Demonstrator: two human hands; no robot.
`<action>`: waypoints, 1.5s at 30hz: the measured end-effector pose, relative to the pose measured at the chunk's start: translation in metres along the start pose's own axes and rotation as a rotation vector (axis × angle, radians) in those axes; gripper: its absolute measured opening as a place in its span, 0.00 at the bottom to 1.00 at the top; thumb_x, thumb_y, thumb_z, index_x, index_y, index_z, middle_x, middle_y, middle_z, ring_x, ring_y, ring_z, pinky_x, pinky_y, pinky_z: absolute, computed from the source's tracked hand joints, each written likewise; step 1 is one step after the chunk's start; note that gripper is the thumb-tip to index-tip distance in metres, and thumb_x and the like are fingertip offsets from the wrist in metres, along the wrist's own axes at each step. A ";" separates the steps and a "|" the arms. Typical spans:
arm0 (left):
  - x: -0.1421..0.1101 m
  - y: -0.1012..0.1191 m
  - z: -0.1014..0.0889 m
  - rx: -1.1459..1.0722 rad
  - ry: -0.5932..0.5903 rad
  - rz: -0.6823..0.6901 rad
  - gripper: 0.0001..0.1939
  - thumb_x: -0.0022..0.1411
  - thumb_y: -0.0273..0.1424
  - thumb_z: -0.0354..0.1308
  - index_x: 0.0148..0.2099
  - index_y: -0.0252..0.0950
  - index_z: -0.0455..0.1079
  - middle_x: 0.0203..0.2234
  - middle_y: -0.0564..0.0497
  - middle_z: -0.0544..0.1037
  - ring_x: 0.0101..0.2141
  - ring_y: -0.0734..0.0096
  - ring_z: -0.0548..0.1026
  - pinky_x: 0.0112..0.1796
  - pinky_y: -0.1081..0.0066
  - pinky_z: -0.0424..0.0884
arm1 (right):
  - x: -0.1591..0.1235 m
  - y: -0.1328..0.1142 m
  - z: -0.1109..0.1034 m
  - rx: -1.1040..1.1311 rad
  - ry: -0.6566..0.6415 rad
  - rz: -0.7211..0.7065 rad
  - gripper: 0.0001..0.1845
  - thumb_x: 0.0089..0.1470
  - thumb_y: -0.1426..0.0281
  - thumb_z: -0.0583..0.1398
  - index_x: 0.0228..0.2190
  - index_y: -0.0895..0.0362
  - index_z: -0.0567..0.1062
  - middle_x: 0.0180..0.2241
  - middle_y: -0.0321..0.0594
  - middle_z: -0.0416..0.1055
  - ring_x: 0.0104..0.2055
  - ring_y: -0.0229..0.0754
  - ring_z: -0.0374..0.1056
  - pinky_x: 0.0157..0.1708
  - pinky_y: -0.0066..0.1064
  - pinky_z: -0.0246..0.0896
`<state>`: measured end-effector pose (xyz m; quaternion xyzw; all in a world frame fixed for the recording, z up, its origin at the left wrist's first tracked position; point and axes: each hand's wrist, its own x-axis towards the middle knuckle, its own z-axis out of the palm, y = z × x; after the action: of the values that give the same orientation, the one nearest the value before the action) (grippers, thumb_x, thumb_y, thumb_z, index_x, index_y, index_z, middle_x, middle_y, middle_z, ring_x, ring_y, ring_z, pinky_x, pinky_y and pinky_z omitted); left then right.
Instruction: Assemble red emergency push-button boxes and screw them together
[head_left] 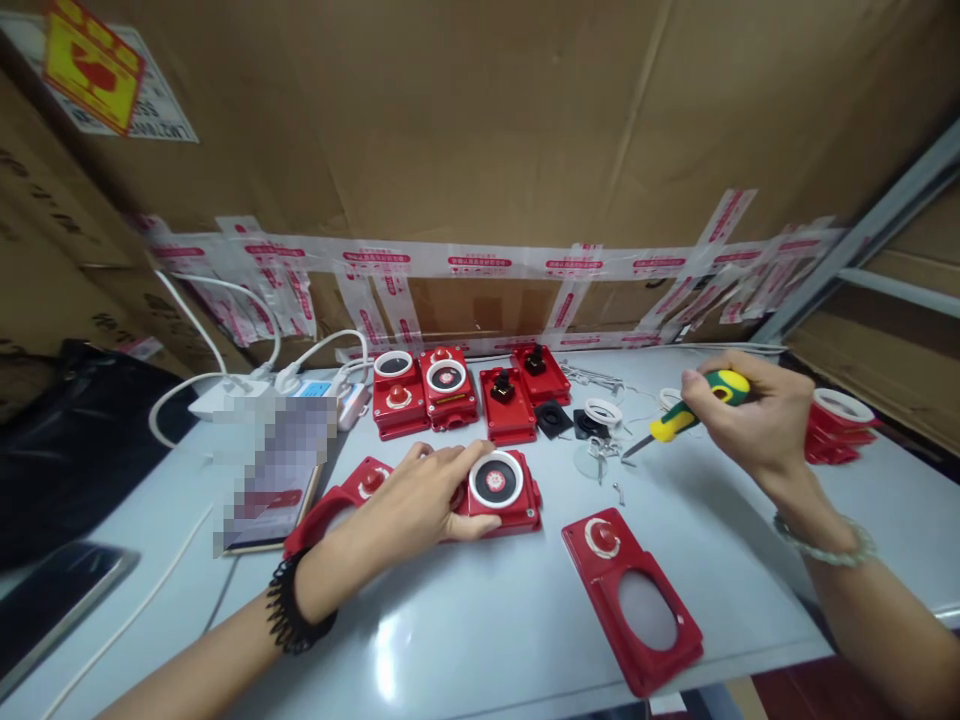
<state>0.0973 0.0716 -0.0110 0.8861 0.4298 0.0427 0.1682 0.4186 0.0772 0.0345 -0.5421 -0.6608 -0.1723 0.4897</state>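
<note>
My left hand (431,490) grips a red box (531,500) with a white ring around a black round face; the fingers lie over its far side and the thumb along its near side. Part of the box is hidden under the hand. In my right hand (765,420) is a screwdriver (671,423) with a green and yellow handle. Its tip points down-left at the tabletop, close to some small loose screws (618,492) and a clear disc (590,461). A red cover (607,590) with a large round hole lies nearer me, and another red cover (371,477) is partly under my left arm.
Behind stand red boxes with white rings (400,408) and open red housings (510,422) with black parts. Black square pieces (553,420) and a white ring (603,411) lie beside them. Stacked red parts (832,442) are at right; a phone (274,500) and power strip (236,397) at left.
</note>
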 end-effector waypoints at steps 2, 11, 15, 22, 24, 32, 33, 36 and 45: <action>0.000 0.000 0.000 0.000 0.009 0.012 0.30 0.61 0.50 0.55 0.59 0.39 0.58 0.47 0.43 0.75 0.42 0.52 0.73 0.43 0.60 0.64 | -0.003 0.009 0.004 -0.005 0.021 0.020 0.09 0.42 0.69 0.60 0.16 0.56 0.67 0.13 0.30 0.59 0.16 0.32 0.52 0.17 0.27 0.48; 0.000 0.001 -0.002 -0.002 -0.006 -0.003 0.30 0.61 0.50 0.55 0.59 0.40 0.58 0.48 0.43 0.75 0.41 0.52 0.73 0.42 0.61 0.64 | -0.007 0.005 0.009 -0.052 0.014 0.064 0.08 0.39 0.69 0.62 0.16 0.57 0.68 0.13 0.32 0.61 0.16 0.32 0.53 0.18 0.28 0.48; 0.001 0.003 -0.003 0.001 -0.028 -0.017 0.31 0.61 0.49 0.56 0.60 0.39 0.58 0.47 0.43 0.76 0.42 0.52 0.72 0.43 0.61 0.64 | -0.008 0.018 0.007 -0.064 0.036 0.120 0.07 0.40 0.70 0.61 0.17 0.56 0.68 0.14 0.33 0.61 0.18 0.34 0.54 0.19 0.29 0.49; 0.001 0.002 -0.002 -0.008 -0.022 -0.022 0.30 0.61 0.48 0.56 0.60 0.40 0.58 0.50 0.44 0.74 0.43 0.52 0.72 0.44 0.61 0.64 | -0.008 0.032 0.012 -0.022 0.015 0.206 0.06 0.38 0.72 0.61 0.16 0.56 0.68 0.14 0.32 0.60 0.18 0.34 0.55 0.19 0.28 0.49; 0.001 0.002 -0.003 -0.005 -0.024 -0.022 0.30 0.61 0.49 0.56 0.59 0.39 0.58 0.49 0.43 0.74 0.43 0.51 0.72 0.44 0.61 0.64 | -0.007 0.034 0.014 -0.008 0.005 0.220 0.06 0.38 0.73 0.61 0.16 0.56 0.68 0.14 0.32 0.60 0.18 0.34 0.55 0.19 0.28 0.49; 0.002 0.001 -0.001 -0.017 0.008 0.007 0.30 0.61 0.50 0.55 0.59 0.40 0.58 0.48 0.44 0.75 0.42 0.53 0.73 0.44 0.60 0.64 | -0.007 0.038 0.013 0.015 -0.007 0.255 0.07 0.39 0.74 0.61 0.15 0.55 0.68 0.13 0.32 0.60 0.18 0.34 0.54 0.19 0.28 0.49; 0.002 0.001 -0.001 -0.016 0.012 0.010 0.30 0.61 0.50 0.55 0.59 0.40 0.58 0.48 0.44 0.75 0.42 0.53 0.73 0.44 0.60 0.64 | -0.007 0.039 0.013 0.015 -0.006 0.257 0.07 0.39 0.74 0.61 0.15 0.55 0.69 0.13 0.32 0.60 0.18 0.34 0.54 0.19 0.28 0.49; 0.002 0.001 -0.002 -0.010 0.009 0.005 0.30 0.61 0.50 0.55 0.58 0.40 0.59 0.48 0.44 0.76 0.42 0.53 0.73 0.44 0.61 0.64 | -0.007 0.041 0.014 0.019 0.010 0.260 0.06 0.38 0.74 0.61 0.15 0.56 0.69 0.13 0.32 0.60 0.18 0.34 0.54 0.18 0.29 0.49; 0.002 0.001 -0.002 0.006 0.000 -0.006 0.31 0.60 0.50 0.56 0.59 0.39 0.59 0.48 0.43 0.75 0.43 0.51 0.73 0.44 0.60 0.65 | -0.009 0.042 0.013 0.042 0.056 0.269 0.05 0.39 0.72 0.60 0.16 0.57 0.70 0.14 0.34 0.63 0.18 0.35 0.56 0.19 0.30 0.50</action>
<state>0.0993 0.0732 -0.0088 0.8853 0.4328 0.0410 0.1654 0.4489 0.0969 0.0089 -0.6102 -0.5718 -0.1063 0.5379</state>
